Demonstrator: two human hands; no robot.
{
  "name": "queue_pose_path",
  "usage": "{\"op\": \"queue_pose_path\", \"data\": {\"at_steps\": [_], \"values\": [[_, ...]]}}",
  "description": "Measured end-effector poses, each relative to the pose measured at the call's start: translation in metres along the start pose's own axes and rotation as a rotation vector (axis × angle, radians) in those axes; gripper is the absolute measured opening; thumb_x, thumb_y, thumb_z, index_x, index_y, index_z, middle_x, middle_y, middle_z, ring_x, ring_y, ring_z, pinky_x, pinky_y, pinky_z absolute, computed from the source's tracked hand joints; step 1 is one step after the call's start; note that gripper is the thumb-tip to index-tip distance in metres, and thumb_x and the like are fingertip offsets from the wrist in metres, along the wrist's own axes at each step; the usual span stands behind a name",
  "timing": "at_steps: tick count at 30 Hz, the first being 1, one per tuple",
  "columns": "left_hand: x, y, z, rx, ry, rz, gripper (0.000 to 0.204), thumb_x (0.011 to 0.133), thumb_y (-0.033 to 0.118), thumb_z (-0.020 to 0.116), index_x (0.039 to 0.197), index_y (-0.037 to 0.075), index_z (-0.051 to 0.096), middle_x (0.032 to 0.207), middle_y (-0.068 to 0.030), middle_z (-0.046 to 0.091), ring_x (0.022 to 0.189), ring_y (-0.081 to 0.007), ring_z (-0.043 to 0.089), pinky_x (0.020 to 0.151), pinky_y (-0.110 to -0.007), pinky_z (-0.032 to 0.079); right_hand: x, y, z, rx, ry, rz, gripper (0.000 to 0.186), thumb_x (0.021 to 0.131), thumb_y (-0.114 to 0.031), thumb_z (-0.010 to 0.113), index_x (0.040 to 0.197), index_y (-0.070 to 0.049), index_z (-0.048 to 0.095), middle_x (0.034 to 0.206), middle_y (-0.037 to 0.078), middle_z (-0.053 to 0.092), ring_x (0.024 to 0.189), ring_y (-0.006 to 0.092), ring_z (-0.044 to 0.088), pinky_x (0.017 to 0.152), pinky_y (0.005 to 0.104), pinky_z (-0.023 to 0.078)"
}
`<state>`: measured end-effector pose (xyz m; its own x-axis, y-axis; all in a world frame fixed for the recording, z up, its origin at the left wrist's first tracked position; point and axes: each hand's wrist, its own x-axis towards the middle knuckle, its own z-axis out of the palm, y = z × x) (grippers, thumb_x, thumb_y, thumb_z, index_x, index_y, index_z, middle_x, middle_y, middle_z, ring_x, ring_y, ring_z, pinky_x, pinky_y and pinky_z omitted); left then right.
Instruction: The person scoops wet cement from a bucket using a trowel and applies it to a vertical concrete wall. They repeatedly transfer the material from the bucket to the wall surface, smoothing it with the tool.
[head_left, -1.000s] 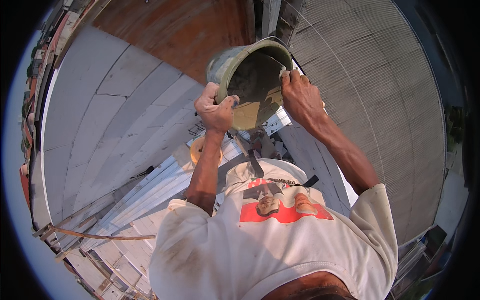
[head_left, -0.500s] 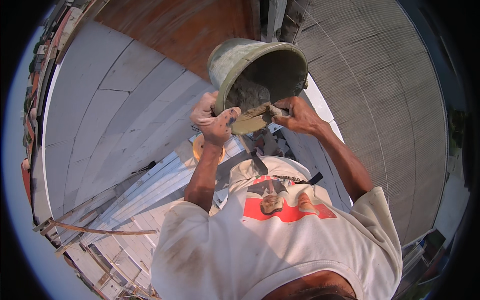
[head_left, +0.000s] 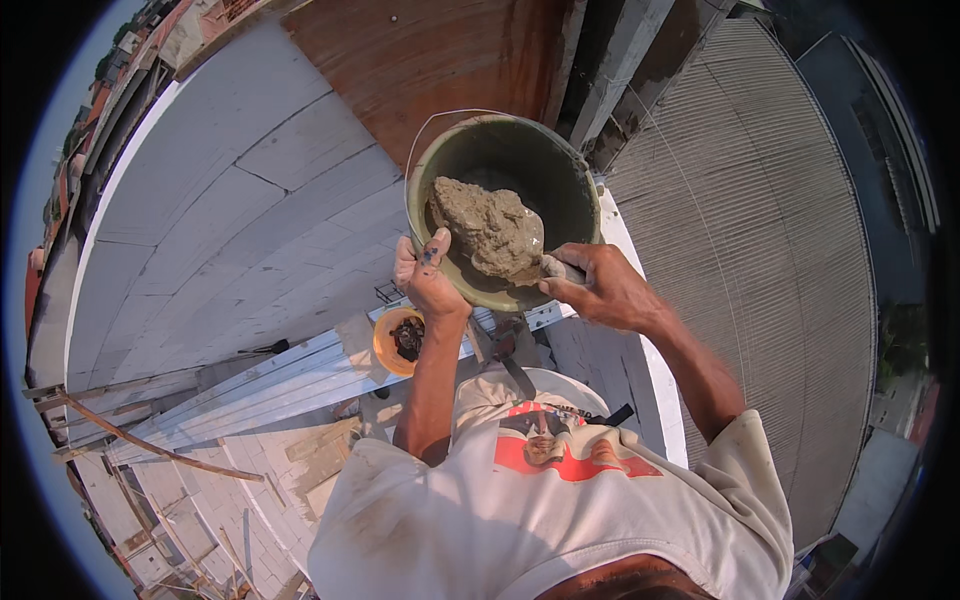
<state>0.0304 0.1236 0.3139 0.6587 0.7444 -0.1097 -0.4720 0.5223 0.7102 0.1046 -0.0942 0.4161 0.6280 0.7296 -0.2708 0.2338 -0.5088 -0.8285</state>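
Observation:
A dark green bucket [head_left: 572, 190] hangs in front of me, its open mouth facing up toward me. Inside, a thick lump of wet grey-brown mortar [head_left: 490, 230] lies against the near wall. My left hand [head_left: 432, 280] grips the near left rim, thumb over the edge and dark smudges on its skin. At the near right rim, my right hand [head_left: 598, 287] is closed; a grey coated stub shows at its fingertips, and I cannot tell whether it is a tool handle. Beside the stub, a smooth shiny patch borders the mortar. A thin wire handle [head_left: 408, 160] arcs past the far left rim.
Below my left forearm stands an orange tub [head_left: 383, 342] with dark bits in it. A pale block wall [head_left: 190, 220] rises at left, a brown board [head_left: 440, 50] beyond the bucket. Corrugated roofing [head_left: 760, 280] spreads at right. Metal channels [head_left: 270, 385] lie below.
The bucket has tipped from its side toward upright, so its mouth and the mortar now face me. Both hands have stayed at the rim and moved slightly lower in view.

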Motion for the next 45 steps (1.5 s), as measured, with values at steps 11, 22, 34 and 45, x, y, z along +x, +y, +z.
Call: {"op": "queue_pose_path", "data": {"at_steps": [11,22,34,45], "values": [[-0.004,-0.028,-0.053,0.284,0.095,-0.073,0.020,0.078,-0.010,0.059,0.093,0.003,0.061,0.092,-0.0068,0.066,0.082,-0.0168,0.063,0.076,-0.032,0.053,0.038,-0.152,-0.170,0.475,-0.076,-0.245,0.036,0.102,-0.028,0.065,0.105,0.008,0.067,0.069,0.008,0.065,0.047,0.0109,0.063,0.036,0.0239,0.053],[-0.012,-0.011,-0.084,0.286,0.238,-0.030,0.013,0.078,-0.007,0.060,0.086,0.002,0.059,0.085,-0.0057,0.064,0.075,-0.0133,0.060,0.071,-0.028,0.052,0.088,-0.120,-0.191,0.882,0.041,-0.510,0.039,0.108,-0.027,0.050,0.120,0.009,0.060,0.075,0.002,0.056,0.049,0.0037,0.053,0.036,0.0177,0.048],[0.032,-0.001,-0.006,0.426,-0.261,-0.061,0.023,0.077,-0.008,0.065,0.073,0.009,0.050,0.071,0.0036,0.053,0.065,-0.0049,0.046,0.060,-0.023,0.042,-0.005,0.084,0.032,-0.530,0.365,0.011,0.034,0.088,-0.010,0.066,0.116,0.009,0.065,0.085,0.017,0.067,0.076,0.0287,0.071,0.068,0.0392,0.060],[0.038,-0.002,0.016,0.553,-0.526,0.050,0.030,0.072,-0.009,0.071,0.070,0.010,0.048,0.069,0.0068,0.049,0.063,-0.0031,0.043,0.057,-0.022,0.038,-0.013,0.045,0.024,-0.915,0.332,0.011,0.035,0.085,-0.004,0.067,0.119,0.007,0.065,0.105,0.018,0.064,0.099,0.0297,0.070,0.075,0.0411,0.064]]}}
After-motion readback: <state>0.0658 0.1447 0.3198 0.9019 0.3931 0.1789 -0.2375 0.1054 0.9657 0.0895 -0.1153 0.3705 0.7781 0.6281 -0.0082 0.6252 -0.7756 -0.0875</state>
